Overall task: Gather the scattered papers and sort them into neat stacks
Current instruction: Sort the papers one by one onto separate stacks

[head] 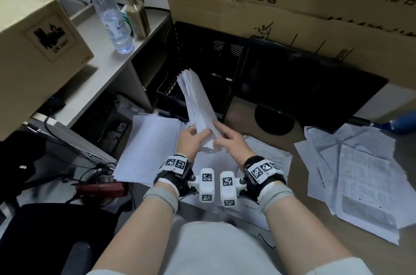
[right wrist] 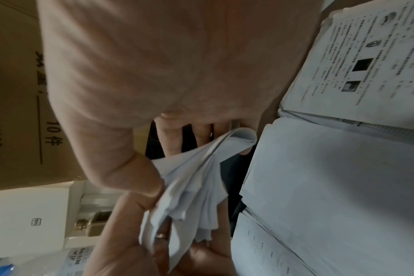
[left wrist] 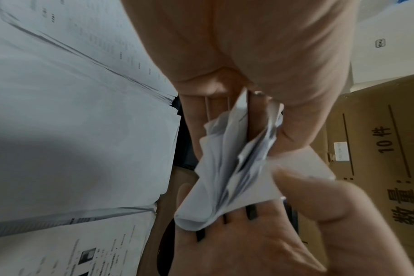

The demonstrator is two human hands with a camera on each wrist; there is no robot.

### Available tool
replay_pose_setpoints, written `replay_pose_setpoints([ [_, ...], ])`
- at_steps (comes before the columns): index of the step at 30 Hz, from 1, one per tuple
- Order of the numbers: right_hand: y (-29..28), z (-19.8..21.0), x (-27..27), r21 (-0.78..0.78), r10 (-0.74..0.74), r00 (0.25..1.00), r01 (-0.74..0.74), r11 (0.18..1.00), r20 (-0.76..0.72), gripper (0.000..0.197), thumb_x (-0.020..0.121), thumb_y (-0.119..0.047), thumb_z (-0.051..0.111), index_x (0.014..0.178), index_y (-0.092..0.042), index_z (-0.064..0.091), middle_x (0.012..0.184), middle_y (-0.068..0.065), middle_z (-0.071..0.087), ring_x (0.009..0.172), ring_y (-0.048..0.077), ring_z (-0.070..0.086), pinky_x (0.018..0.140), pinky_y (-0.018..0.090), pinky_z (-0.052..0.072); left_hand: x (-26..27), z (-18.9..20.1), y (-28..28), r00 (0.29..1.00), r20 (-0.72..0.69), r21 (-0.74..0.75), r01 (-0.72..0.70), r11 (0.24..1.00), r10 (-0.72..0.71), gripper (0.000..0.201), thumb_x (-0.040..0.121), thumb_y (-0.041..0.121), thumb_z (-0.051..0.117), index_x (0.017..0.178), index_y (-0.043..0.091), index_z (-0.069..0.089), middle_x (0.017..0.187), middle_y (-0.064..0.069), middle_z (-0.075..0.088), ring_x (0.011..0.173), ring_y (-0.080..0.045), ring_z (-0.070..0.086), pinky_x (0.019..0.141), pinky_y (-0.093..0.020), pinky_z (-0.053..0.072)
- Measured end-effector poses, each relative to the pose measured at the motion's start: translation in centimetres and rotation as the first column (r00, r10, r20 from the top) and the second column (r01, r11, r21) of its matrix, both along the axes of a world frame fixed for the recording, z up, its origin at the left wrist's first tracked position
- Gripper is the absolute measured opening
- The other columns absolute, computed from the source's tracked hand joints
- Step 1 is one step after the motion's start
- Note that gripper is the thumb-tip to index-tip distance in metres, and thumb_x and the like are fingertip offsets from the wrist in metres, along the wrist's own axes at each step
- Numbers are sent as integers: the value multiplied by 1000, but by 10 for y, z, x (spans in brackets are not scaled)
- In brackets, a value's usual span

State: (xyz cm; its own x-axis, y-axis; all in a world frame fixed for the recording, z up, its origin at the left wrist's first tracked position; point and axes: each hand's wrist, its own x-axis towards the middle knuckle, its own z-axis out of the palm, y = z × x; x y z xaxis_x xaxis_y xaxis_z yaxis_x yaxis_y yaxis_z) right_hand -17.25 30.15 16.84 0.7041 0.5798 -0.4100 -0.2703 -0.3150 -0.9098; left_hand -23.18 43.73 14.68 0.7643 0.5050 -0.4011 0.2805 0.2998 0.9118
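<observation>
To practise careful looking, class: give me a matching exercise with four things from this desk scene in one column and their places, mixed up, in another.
Things:
1. bundle of papers
2. water bottle
3. scattered papers
4. neat stack

Places:
A. on the shelf, beside a gold bottle
B. on the desk, right of the hands
C. held in both hands
D. on the desk, left of the hands

Pairs: 1-C, 2-A, 3-B, 4-D
</observation>
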Motion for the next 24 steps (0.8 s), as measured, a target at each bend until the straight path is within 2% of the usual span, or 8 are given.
replay_pose_setpoints([
  [4,9,1,4,-7,-104,992,103,995,-76,45,86,-33,64,130,-27,64,136,-9,58,123,14,56,100,32,44,1,2,4,1000,-16,58,2,998,-1,23,75,18,81,95,8,74,90,-8,78,87,-28,74,82,-45,60],
  [7,14,1,5,-91,-265,964,263,960,0,20,96,-33,57,94,-17,69,92,-1,70,84,18,63,69,28,47,2,2,11,999,-33,83,27,996,-24,18,79,14,80,94,8,73,94,-14,78,89,-32,74,83,-48,60],
  [9,17,-4,3,-149,-383,921,389,909,65,26,93,-35,56,80,-14,63,77,3,66,75,24,61,66,31,47,3,2,16,999,-31,93,46,995,-44,6,87,7,74,90,12,73,94,-13,77,87,-30,73,84,-44,59],
  [13,25,-21,3,-244,-623,777,624,742,91,36,86,-36,55,97,-4,68,97,17,71,85,38,67,81,49,58,1,-5,39,1000,-28,105,0,995,3,11,89,6,69,86,16,73,88,-9,75,81,-24,68,84,-41,58],
  [17,29,-26,-1,-272,-746,665,720,638,11,30,91,-22,53,115,-5,63,106,14,66,74,27,65,70,45,62,-4,-13,67,999,-52,87,-6,996,11,11,87,5,68,82,13,72,81,-7,71,76,-22,64,82,-42,57],
  [20,38,-33,-8,-311,-752,659,714,628,-4,50,82,-35,61,126,-12,62,109,7,69,75,23,66,72,43,62,-7,-17,81,993,-86,53,83,995,-78,5,82,8,73,82,14,73,86,-10,73,80,-25,67,86,-44,57],
  [22,42,-41,-13,-378,-728,685,681,627,26,49,81,-39,64,122,-12,66,106,7,70,75,26,67,76,43,61,-12,-24,91,982,-118,40,151,988,-145,4,79,11,75,79,14,72,85,-11,72,81,-26,67,87,-45,57],
  [24,46,-54,-19,-440,-731,681,667,601,34,30,86,-30,63,104,-7,70,96,11,71,80,33,66,79,44,59,-18,-33,101,974,-159,55,172,984,-161,5,84,6,72,80,9,71,83,-11,70,80,-25,65,84,-42,55],
])
